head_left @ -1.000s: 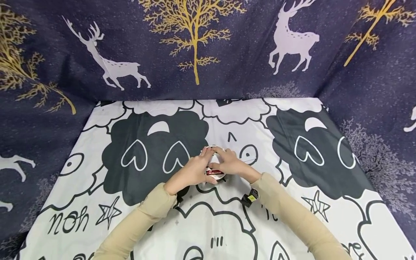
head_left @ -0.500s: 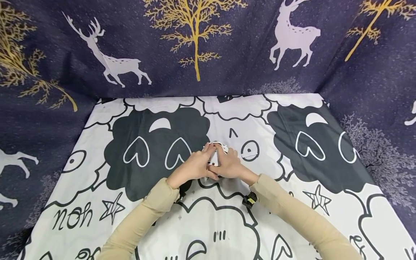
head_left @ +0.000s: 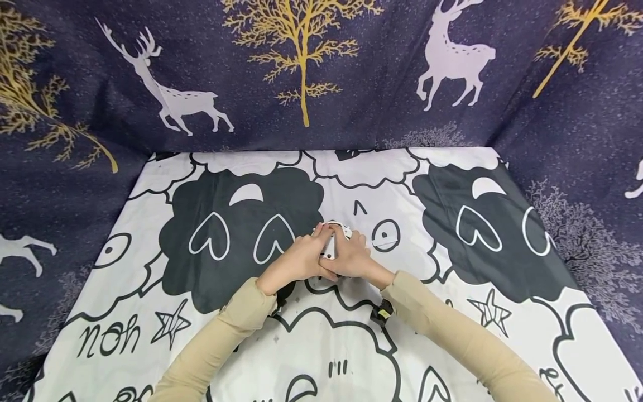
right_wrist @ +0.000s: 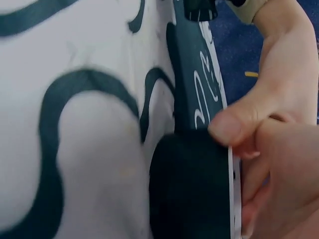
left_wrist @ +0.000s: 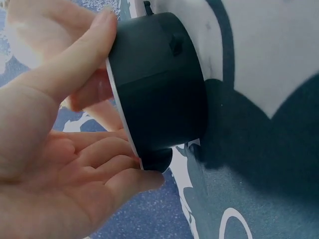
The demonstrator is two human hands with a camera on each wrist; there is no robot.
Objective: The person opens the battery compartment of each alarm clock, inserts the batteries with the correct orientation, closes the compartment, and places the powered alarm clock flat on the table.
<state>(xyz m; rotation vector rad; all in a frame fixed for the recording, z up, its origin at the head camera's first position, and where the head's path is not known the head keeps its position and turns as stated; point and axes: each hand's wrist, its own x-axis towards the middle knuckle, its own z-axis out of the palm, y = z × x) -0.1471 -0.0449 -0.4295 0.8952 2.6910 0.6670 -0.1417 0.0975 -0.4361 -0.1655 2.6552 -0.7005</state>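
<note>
Both hands are on a round, black-sided device (left_wrist: pixel 157 87) with a thin white rim, whose exact kind I cannot tell. It stands on the cloth with small black tabs on its side. In the head view only part of its whitish face (head_left: pixel 329 249) shows between the hands. My left hand (head_left: pixel 300 259) holds its left side, the thumb at the rim's near edge and the fingers along the far part. My right hand (head_left: pixel 354 257) holds it from the right, fingers bent over the face. In the right wrist view the right fingertips are largely hidden behind the rim.
A white cloth (head_left: pixel 361 346) with black cartoon sheep covers the table. Dark blue curtains (head_left: pixel 372 72) with deer and trees hang behind and at both sides. A black wrist camera (head_left: pixel 382 312) sits under the right cuff.
A red label on the device's face, visible a second ago, is now out of sight behind the right hand. The right hand has shifted slightly over the face; since half a second ago little differs.
</note>
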